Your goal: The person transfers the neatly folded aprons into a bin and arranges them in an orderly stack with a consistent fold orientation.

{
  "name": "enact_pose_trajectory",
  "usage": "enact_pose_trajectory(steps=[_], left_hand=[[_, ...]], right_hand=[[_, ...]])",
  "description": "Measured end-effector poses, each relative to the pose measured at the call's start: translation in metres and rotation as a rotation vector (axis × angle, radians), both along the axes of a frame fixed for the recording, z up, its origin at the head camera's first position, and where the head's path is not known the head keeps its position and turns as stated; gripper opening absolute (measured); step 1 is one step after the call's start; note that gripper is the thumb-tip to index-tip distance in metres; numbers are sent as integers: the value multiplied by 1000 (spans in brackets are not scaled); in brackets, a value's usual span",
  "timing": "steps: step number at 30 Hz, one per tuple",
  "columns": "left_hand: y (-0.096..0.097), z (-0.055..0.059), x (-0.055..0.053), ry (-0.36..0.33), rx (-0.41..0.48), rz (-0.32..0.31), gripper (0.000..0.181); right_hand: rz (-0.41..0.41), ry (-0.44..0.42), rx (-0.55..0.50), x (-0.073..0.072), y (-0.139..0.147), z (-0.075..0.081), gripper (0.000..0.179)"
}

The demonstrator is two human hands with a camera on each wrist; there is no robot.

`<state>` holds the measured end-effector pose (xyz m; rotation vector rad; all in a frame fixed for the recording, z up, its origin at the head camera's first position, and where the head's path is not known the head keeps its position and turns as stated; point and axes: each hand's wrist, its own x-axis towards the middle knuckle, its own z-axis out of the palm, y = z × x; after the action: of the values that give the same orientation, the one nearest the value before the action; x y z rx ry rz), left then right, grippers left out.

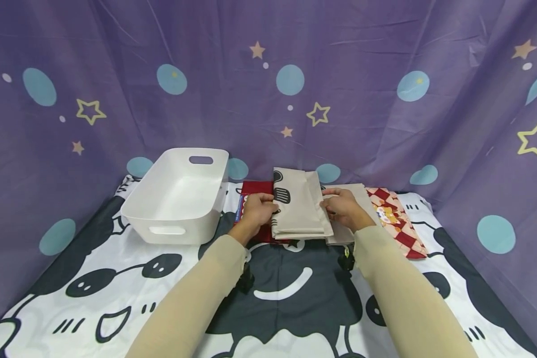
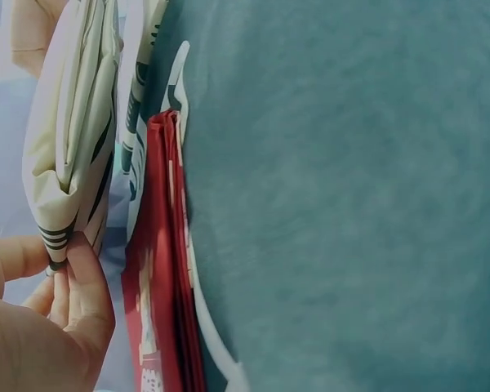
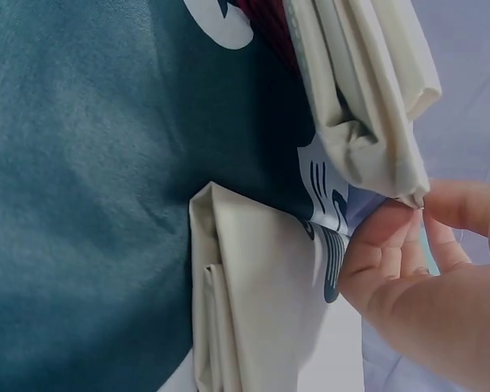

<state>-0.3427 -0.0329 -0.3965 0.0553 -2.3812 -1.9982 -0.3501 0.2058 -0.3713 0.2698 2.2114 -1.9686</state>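
A folded cream cloth [image 1: 297, 206] with dark spatula-like prints is held up between both hands. My left hand [image 1: 257, 211] pinches its left edge; the left wrist view shows thumb and fingers on the corner of the folded cloth [image 2: 73, 155]. On the opposite side my right hand [image 1: 343, 209] pinches the right edge by a corner, clear in the right wrist view. A folded red cloth [image 1: 256, 187] lies below and to the left, partly hidden. Under my right hand is a second folded cream cloth [image 1: 362, 196], apart from the held one.
A white plastic basket [image 1: 172, 231] with handle slots stands at the left, nothing visible inside. To the right lies a red-and-cream checkered cloth [image 1: 402, 226]. Everything sits on a cartoon-printed sheet [image 1: 277, 318], before a purple curtain [image 1: 232, 99].
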Motion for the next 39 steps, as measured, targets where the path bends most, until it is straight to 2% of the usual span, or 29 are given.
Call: enact_pose_trajectory(steps=[5, 11, 15, 19, 28, 39], left_hand=[[0, 6, 1, 28, -27, 12, 31], [-2, 14, 3, 6, 72, -13, 33], [-4, 18, 4, 21, 93, -28, 34], [-6, 20, 4, 34, 85, -26, 34], [-11, 25, 2, -10, 86, 3, 32], [-20, 30, 6, 62, 10, 25, 31]], right_hand=[[-4, 36, -11, 0, -1, 3, 48], [8, 99, 21, -1, 1, 4, 47], [4, 127, 15, 0, 2, 5, 48], [-4, 149, 2, 1, 0, 8, 48], [-34, 197, -37, 4, -6, 15, 46], [-55, 192, -45, 7, -15, 20, 46]])
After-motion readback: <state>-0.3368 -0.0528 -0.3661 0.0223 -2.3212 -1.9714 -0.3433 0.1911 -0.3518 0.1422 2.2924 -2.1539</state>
